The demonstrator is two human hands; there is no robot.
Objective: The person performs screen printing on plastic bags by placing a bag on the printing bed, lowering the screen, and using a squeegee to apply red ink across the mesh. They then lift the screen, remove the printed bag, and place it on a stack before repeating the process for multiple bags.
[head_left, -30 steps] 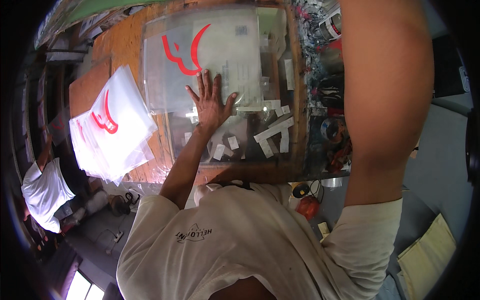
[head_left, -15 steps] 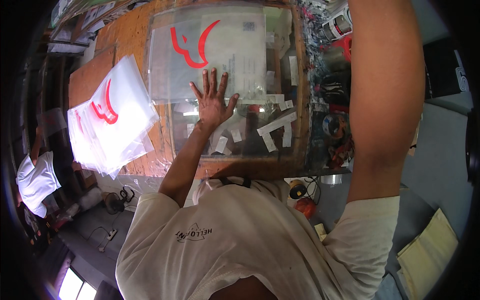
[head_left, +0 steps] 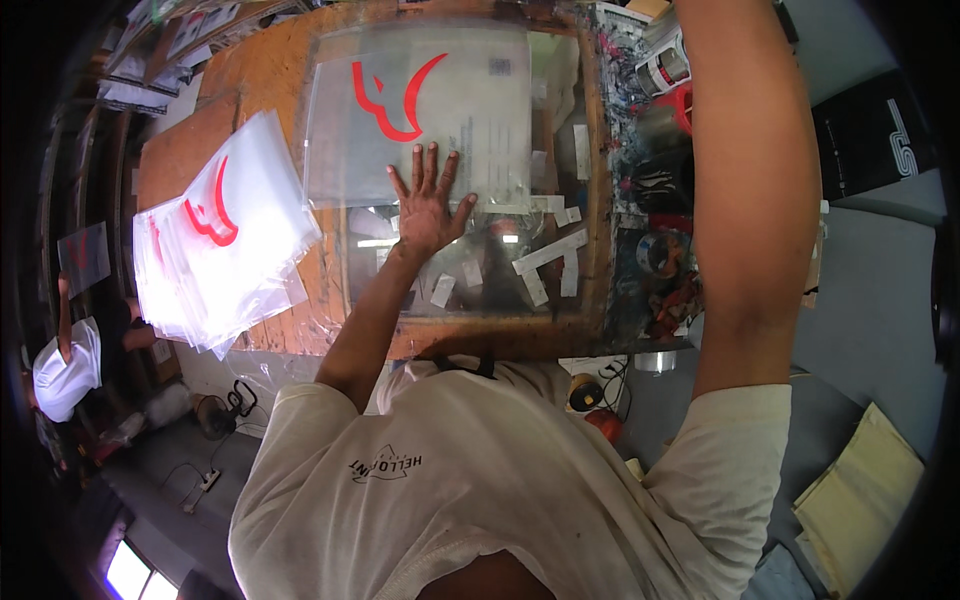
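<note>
My left hand [head_left: 426, 207] lies flat with fingers spread on the near edge of a clear plastic bag [head_left: 340, 170]. The bag bears a red curved print and rests on a glass panel [head_left: 420, 300] set into the wooden table. My right arm is raised along the right side and leaves the picture at the top, so the right hand does not show. Left of the panel, a fanned stack of clear plastic bags [head_left: 240, 270] with the same red print sits on the table.
White tape strips [head_left: 550, 252] stick to the glass. Along the table's right side are an ink-stained strip, a can [head_left: 664, 72] and a tape roll [head_left: 662, 254]. At far left a person [head_left: 68, 370] in white holds a sheet [head_left: 84, 258] near racks. A fan [head_left: 216, 412] stands below.
My raised right arm has shifted slightly left. The left hand stays flat on the bag. The person at far left now holds a sheet further out.
</note>
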